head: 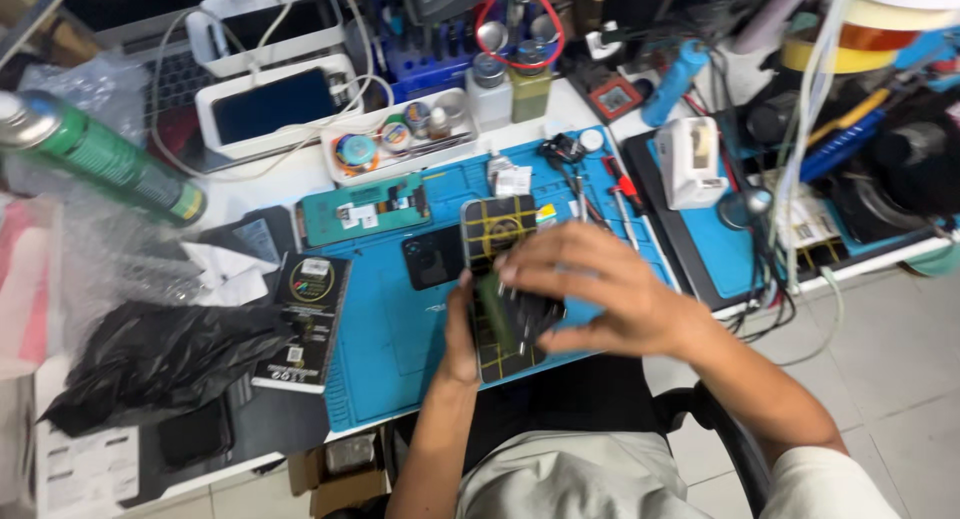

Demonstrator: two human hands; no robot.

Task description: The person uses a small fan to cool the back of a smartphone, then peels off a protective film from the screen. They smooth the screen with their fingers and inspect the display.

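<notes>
Head view, inspector A: An opened smartphone with a black and yellow inner panel [497,279] is held over the near edge of the blue silicone work mat [390,349]. It is gripped along its side by the left hand [460,334], fingers closed round it. The right hand [590,289] is laid over it, fingers half curled, tips pressed on a small dark part [530,319].

Inspector B: Step in hand?

A: Judged to be seating or lifting that part. A light, steady fingertip press would be called for next.

B: Counts?

A: One phone in hand; one dark phone [433,257] flat at mat centre; one green spray can [95,154] at the far left corner of the bench; one black plastic bag [150,359].
</notes>
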